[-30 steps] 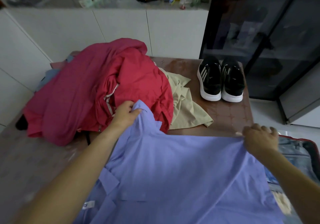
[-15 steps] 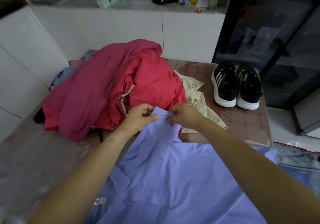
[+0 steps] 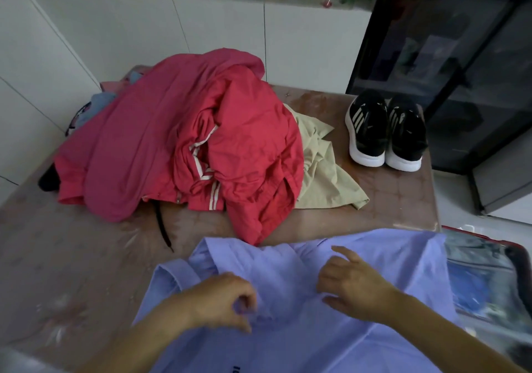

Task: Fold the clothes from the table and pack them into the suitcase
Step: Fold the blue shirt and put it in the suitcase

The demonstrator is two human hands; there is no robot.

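A lilac shirt lies spread on the near part of the brown table, its far edge folded over toward me. My left hand hovers on the shirt's middle with loosely curled fingers and thumb apart, gripping nothing that I can make out. My right hand rests on the shirt beside it with fingers spread. An open suitcase with a red rim sits low at the right, with blue items inside. The shirt's right edge hangs over it.
A heap of red and pink clothes fills the table's middle and left, with a beige garment under its right side. Black sneakers stand at the far right corner. A black strap lies near the heap. White cabinets stand behind.
Both hands pulled the shirt's far end toward me and laid it down. They moved from the heap's edge to the shirt's middle and let go of the fabric.
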